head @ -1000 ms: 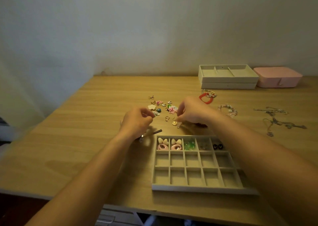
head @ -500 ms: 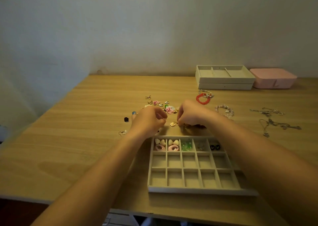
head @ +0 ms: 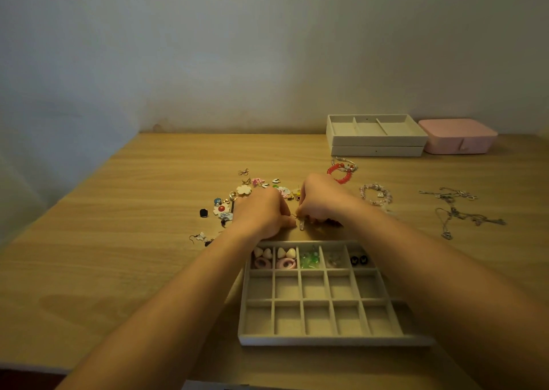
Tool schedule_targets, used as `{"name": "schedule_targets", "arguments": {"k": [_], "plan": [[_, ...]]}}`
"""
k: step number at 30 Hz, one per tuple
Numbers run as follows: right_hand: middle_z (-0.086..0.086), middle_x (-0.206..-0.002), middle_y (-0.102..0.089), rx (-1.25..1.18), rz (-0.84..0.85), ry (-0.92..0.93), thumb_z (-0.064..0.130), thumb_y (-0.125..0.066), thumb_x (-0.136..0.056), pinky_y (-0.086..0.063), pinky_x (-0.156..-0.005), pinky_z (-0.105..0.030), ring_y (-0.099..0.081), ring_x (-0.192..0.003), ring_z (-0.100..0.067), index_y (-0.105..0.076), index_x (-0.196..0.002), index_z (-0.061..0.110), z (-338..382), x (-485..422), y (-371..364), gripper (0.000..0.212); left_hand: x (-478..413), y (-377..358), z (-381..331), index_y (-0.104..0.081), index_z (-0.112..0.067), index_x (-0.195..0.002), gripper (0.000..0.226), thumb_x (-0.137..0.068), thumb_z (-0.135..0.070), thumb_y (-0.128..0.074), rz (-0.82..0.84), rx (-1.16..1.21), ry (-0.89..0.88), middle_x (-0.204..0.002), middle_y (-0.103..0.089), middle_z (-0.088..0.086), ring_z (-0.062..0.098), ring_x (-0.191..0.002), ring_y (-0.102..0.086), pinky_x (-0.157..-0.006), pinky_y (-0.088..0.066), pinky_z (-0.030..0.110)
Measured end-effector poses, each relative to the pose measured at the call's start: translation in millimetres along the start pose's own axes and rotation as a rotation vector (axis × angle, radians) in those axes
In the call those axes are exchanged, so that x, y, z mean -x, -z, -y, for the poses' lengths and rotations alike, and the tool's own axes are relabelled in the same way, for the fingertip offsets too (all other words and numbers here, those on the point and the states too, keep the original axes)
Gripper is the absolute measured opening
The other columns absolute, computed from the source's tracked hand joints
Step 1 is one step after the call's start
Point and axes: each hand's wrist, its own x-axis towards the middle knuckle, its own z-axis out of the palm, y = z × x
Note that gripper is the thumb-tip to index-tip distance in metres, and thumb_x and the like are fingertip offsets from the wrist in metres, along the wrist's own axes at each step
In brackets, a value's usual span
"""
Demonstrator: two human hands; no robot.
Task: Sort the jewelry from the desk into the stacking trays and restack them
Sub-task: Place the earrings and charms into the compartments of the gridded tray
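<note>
1. currently both hands are curled tight and meet just beyond the near tray: the right hand (head: 320, 199) pinches a small drop earring (head: 301, 225), and the left hand (head: 261, 216) seems to pinch its thin wire hook from the other side.
2. likely the earring weighs almost nothing, with a stiff pale drop and a bendable hook. it is best held by the drop in a fingertip pinch, since the wire can snag or deform.
3. just below the hands, the compartment tray (head: 332, 340) lies flat on the worktop (head: 118, 241). its far row is filled: cream hearts with pink rings in the first two cells, green pieces in the third, pale clear pieces in the fourth, a black pair in the fifth. the two nearer rows hold nothing.
4. beyond the hands lies the loose jewelry (head: 245, 190), small enamel charms and earrings, probably slippery and easy to scatter.
5. farther right lie a red bracelet (head: 341, 174), a beaded bracelet (head: 375, 195) and limp, tangle-prone necklaces (head: 457, 214).
6. at the wall two stacked trays (head: 377, 150) sit beside a closed pink box (head: 457, 135). the top one's long cells look bare.
</note>
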Motion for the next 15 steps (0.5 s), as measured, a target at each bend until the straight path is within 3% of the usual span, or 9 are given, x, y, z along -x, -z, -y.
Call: {"name": "schedule_targets", "arguments": {"k": [5, 9, 15], "plan": [[-0.006, -0.087, -0.07, 0.009, -0.026, 0.022, 0.015, -0.075, -0.088, -0.059, -0.069, -0.034, -0.068, -0.081, -0.02, -0.072, -0.092, 0.011, 1.4, 0.8, -3.3, 0.006, 1.5, 1.0, 0.5, -0.064, -0.034, -0.064, 0.027, -0.081, -0.05, -0.077, 0.018, -0.038, -0.001, -0.086, -0.071, -0.012, 0.013, -0.091, -0.062, -0.086, -0.048, 0.039], [-0.003, -0.097, -0.069, -0.004, 0.028, 0.082, 0.016, -0.07, -0.093, -0.058, -0.079, -0.034, -0.064, -0.088, -0.018, -0.075, -0.101, 0.016, -0.5, 2.1, -1.3, 0.009, 1.6, 1.4, 4.7, -0.067, -0.029, -0.064, 0.025, -0.081, -0.041, -0.081, 0.056, 0.132, 0.011, -0.075, -0.069, -0.012, 0.011, -0.081, -0.065, -0.074, -0.051, 0.033], [0.004, -0.099, -0.067, -0.033, 0.131, 0.225, 0.021, -0.067, -0.096, -0.051, -0.076, -0.03, -0.063, -0.096, -0.017, -0.078, -0.107, 0.025, -7.8, 8.6, 4.4, 0.016, -0.2, 4.4, 6.7, -0.066, -0.028, -0.064, 0.024, -0.083, -0.026, -0.081, 0.017, 0.228, -0.011, -0.072, -0.069, -0.006, 0.014, -0.078, -0.065, -0.074, -0.051, 0.032]]}}
